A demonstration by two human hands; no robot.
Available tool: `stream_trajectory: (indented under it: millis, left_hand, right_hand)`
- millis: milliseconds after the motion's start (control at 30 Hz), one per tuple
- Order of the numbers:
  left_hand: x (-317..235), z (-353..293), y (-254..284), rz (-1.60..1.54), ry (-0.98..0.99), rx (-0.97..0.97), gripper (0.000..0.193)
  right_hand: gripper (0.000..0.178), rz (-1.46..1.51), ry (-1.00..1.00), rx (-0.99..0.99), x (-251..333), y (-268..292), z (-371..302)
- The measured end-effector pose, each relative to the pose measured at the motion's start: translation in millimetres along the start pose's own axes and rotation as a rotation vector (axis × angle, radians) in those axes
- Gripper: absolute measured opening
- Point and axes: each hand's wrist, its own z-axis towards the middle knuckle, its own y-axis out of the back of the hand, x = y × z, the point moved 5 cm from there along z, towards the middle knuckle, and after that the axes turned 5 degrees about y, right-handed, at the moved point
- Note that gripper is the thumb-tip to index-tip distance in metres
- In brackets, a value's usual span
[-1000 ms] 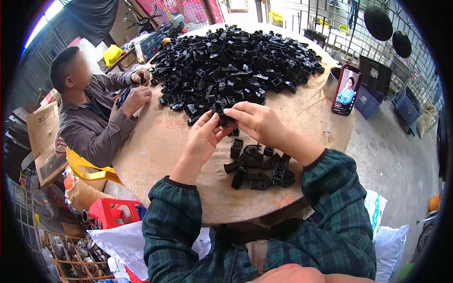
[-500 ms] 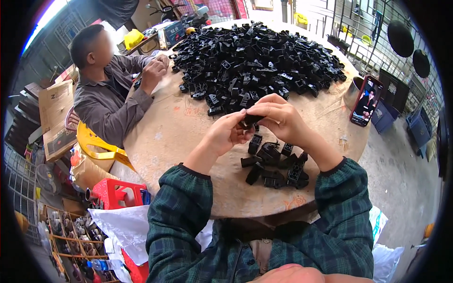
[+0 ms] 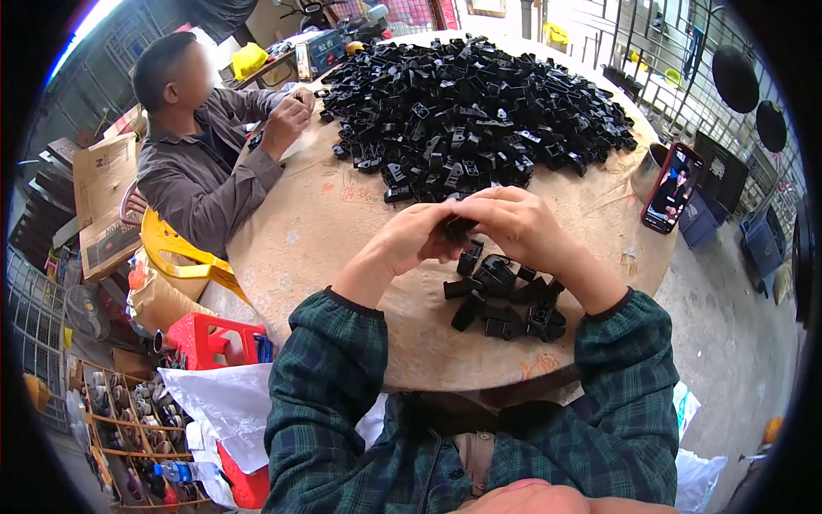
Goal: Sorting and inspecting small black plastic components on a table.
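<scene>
Both my hands meet above the middle of the round table (image 3: 334,257), closed around one black plastic part (image 3: 456,226). My left hand (image 3: 409,240) grips it from the left, fingers curled beneath. From the right, my right hand (image 3: 516,221) pinches it with thumb and fingers; most of the part is hidden by them. Just below my hands lies a small group of similar black plastic parts (image 3: 503,322), close to the table's near edge. Beyond my hands rises a large heap of the same black parts (image 3: 471,111).
A co-worker (image 3: 193,163) sits at the table's left, hands together near the heap. A phone (image 3: 673,188) leans against a metal cup (image 3: 648,171) at the right. Beside the table at left stand a yellow chair (image 3: 171,257), a red stool (image 3: 201,334) and a shoe rack (image 3: 128,428).
My hands have drawn slightly closer together around the black part, the right one lower. The view has shifted a little. The co-worker's hands stay near the heap.
</scene>
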Motion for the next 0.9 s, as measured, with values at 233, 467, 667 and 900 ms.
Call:
stream_trajectory:
  millis: [233, 467, 667, 900]
  left_hand:
    - [-8, -10, -18, 0.377, -0.201, -0.180, 0.026]
    - [-15, -16, -23, 0.455, -0.310, -0.227, 0.023]
    - [-18, -20, -45, 1.101, -0.742, -0.123, 0.027]
    - [-2, -24, -66, 1.161, -0.827, -0.015, 0.035]
  right_hand:
    - [0.057, -0.083, -0.206, 0.053, -5, -1, -6]
    - [0.048, 0.331, -0.313, -0.001, -31, 9, -10]
    - [0.033, 0.431, -0.740, -0.181, -75, 11, -38]
    - [0.036, -0.427, -0.592, -0.161, -121, 16, -67]
